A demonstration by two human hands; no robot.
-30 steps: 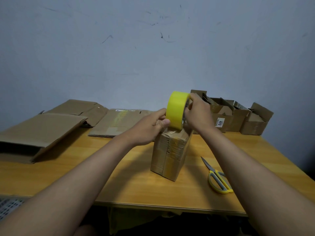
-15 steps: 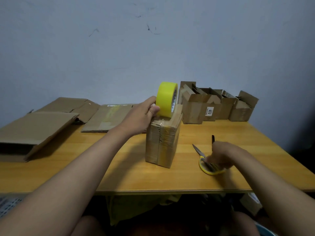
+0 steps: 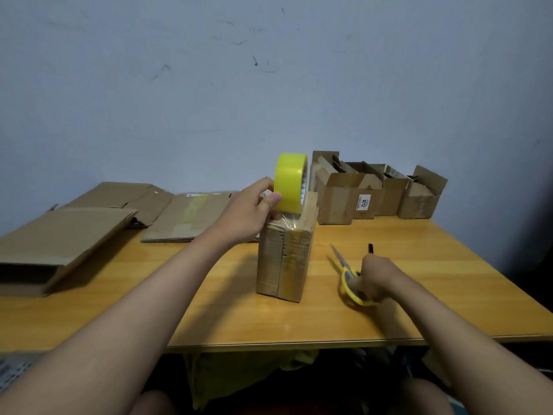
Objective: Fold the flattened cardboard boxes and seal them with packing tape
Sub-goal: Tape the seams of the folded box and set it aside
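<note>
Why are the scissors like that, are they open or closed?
Open. The scissors' two blades point apart in a V above the yellow handles, which the right hand grips on the table.

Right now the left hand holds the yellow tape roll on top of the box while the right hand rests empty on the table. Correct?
Not quite. In the head view the right hand grips the yellow-handled scissors; the left hand does hold the tape roll on the box.

On the surface (image 3: 209, 310) a taped box (image 3: 284, 259) stands mid-way, a tape roll (image 3: 290, 182) on top. Flattened boxes (image 3: 185, 217) lie left and behind; folded boxes (image 3: 374, 190) sit behind right. Scissors (image 3: 348, 274), seemingly touching the surface, lie right of the box.
</note>
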